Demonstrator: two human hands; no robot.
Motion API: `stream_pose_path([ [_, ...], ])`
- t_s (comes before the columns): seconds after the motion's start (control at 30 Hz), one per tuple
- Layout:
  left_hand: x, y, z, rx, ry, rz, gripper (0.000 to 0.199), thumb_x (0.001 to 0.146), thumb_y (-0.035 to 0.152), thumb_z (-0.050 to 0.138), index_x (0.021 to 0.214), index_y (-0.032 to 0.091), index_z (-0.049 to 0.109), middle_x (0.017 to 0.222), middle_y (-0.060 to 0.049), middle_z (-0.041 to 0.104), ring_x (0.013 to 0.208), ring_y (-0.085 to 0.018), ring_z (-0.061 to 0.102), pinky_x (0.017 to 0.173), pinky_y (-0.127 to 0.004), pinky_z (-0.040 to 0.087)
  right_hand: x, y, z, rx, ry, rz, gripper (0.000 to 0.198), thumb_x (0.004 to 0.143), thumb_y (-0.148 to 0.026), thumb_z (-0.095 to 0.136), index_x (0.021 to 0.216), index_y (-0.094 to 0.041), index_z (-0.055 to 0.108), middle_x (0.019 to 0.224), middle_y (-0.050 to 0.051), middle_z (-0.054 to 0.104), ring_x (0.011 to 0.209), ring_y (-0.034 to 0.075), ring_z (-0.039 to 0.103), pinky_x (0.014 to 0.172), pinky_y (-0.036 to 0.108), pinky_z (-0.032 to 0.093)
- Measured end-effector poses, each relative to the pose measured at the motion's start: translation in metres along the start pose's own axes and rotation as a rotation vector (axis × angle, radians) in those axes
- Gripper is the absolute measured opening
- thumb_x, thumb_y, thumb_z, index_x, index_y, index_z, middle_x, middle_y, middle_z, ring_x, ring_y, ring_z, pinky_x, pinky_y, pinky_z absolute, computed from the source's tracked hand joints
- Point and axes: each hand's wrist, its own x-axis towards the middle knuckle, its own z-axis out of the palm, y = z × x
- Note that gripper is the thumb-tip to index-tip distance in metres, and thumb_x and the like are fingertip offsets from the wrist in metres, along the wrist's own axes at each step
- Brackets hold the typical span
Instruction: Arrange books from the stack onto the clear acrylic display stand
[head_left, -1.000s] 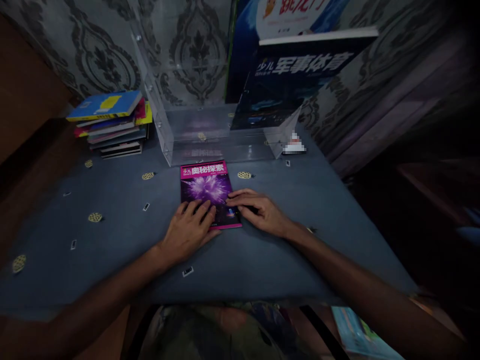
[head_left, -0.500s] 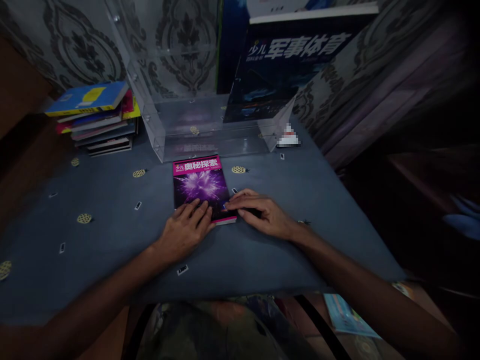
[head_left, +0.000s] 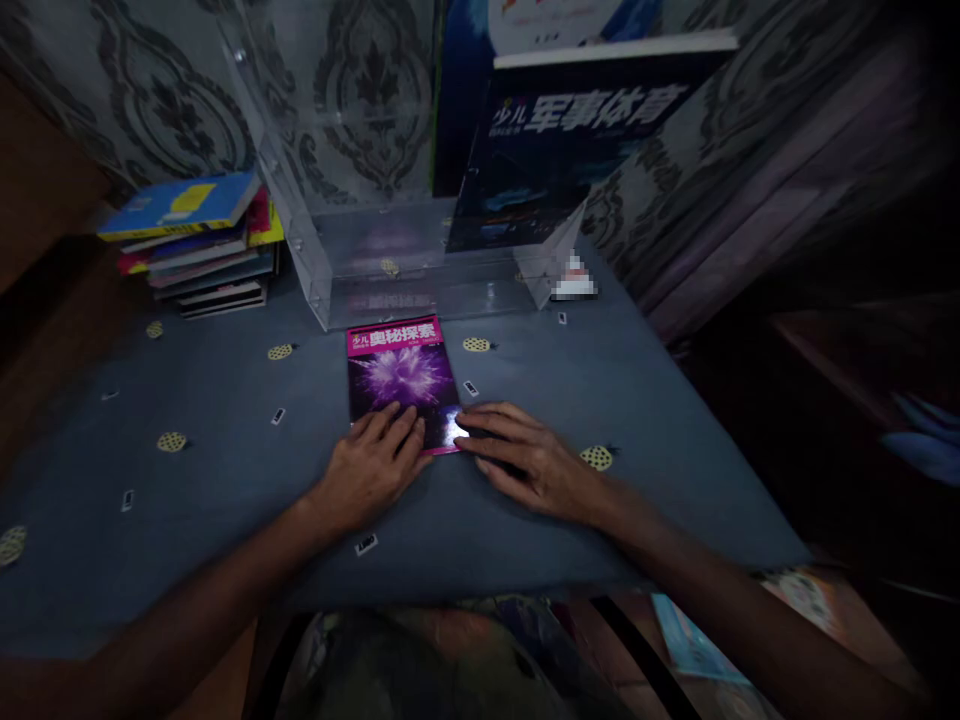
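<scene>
A book (head_left: 401, 372) with a magenta band and a purple burst on its cover lies face up on the blue tablecloth. Over its lower left corner rests my left hand (head_left: 373, 462), fingers spread and laid on the cover. My right hand (head_left: 529, 452) is at the lower right edge, its fingers stretched toward the book and the tips touching that edge. A bright glare shows on the cover beside those fingertips. Neither hand grasps the book.
Behind the book stands a clear acrylic rack (head_left: 420, 285) holding a dark book (head_left: 551, 150) upright at its right side. A stack of books (head_left: 202, 245) sits at the back left. A patterned wall rises behind, and the table's right edge (head_left: 720, 430) slants toward me.
The book's lower right corner, raised earlier, now lies flatter. My right hand has moved down slightly and its fingers have straightened. The left hand stays on the cover.
</scene>
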Motion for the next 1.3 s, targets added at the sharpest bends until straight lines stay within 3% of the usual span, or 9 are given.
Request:
stream_pose_path([
  [0.23,-0.005,-0.001,-0.002,-0.074,-0.091,-0.015,0.04,0.104,0.039,0.049,0.132,0.015,0.062,0.135,-0.014,0.067,0.127,-0.029,0.061,0.102,-0.043,0.051,-0.008,-0.012,0.001,-0.194,-0.056,0.017,0.04,0.097,-0.011,0.051,0.135,-0.018,0.061,0.122,0.015,0.067,0.115,0.026,0.061,0.092,0.045,0.057],
  [0.37,-0.007,0.001,-0.005,-0.215,-0.231,0.113,0.059,0.105,0.05,0.041,0.154,0.017,0.037,0.157,-0.011,0.046,0.149,-0.026,0.038,0.12,-0.046,0.033,-0.011,-0.014,0.002,-0.238,-0.066,0.005,0.046,0.096,-0.01,0.051,0.14,-0.02,0.057,0.122,0.014,0.068,0.114,0.027,0.062,0.092,0.046,0.057],
  [0.5,-0.004,0.004,-0.004,-0.311,-0.33,0.176,0.079,0.102,0.061,0.037,0.162,0.015,0.012,0.164,-0.014,0.032,0.155,-0.025,0.024,0.125,-0.047,0.022,-0.011,-0.013,0.003,-0.258,-0.065,-0.001,0.046,0.098,-0.012,0.049,0.142,-0.022,0.057,0.118,0.013,0.069,0.111,0.026,0.063,0.09,0.045,0.058],
  [0.73,-0.004,0.003,-0.003,-0.414,-0.352,0.14,0.085,0.101,0.064,0.036,0.163,0.019,-0.001,0.166,-0.014,0.027,0.155,-0.026,0.022,0.126,-0.049,0.019,-0.011,-0.012,0.003,-0.291,-0.052,-0.038,0.047,0.098,-0.011,0.047,0.143,-0.02,0.056,0.116,0.014,0.071,0.107,0.027,0.064,0.086,0.045,0.058],
  [0.87,-0.002,-0.008,-0.006,-0.46,-0.375,0.079,0.082,0.101,0.064,0.036,0.163,0.024,0.002,0.167,-0.012,0.026,0.155,-0.024,0.023,0.126,-0.046,0.019,-0.013,-0.011,0.004,-0.284,-0.065,-0.02,0.049,0.097,-0.01,0.049,0.145,-0.021,0.053,0.121,0.013,0.069,0.112,0.027,0.064,0.089,0.045,0.058],
  [1.0,0.011,-0.026,-0.001,-0.453,-0.414,0.015,0.076,0.102,0.065,0.031,0.162,0.021,0.019,0.166,-0.011,0.029,0.155,-0.023,0.023,0.127,-0.044,0.015,-0.015,-0.01,0.005,-0.273,-0.072,-0.006,0.052,0.096,-0.011,0.051,0.147,-0.022,0.05,0.122,0.013,0.069,0.114,0.027,0.063,0.092,0.047,0.057],
  [1.13,0.04,-0.043,0.017,-0.415,-0.401,-0.02,0.076,0.101,0.067,0.028,0.158,0.017,0.031,0.165,-0.013,0.031,0.156,-0.023,0.022,0.128,-0.045,0.013,-0.012,-0.012,0.003,-0.279,-0.069,-0.026,0.051,0.096,-0.009,0.049,0.145,-0.02,0.052,0.12,0.013,0.069,0.111,0.026,0.064,0.091,0.045,0.058],
  [1.3,0.078,-0.064,0.047,-0.347,-0.335,-0.074,0.071,0.103,0.064,0.029,0.156,0.018,0.035,0.163,-0.013,0.035,0.153,-0.024,0.029,0.125,-0.048,0.022,-0.013,-0.013,0.002,-0.288,-0.08,-0.013,0.047,0.097,-0.01,0.048,0.142,-0.021,0.055,0.123,0.013,0.069,0.115,0.026,0.063,0.093,0.046,0.057],
])
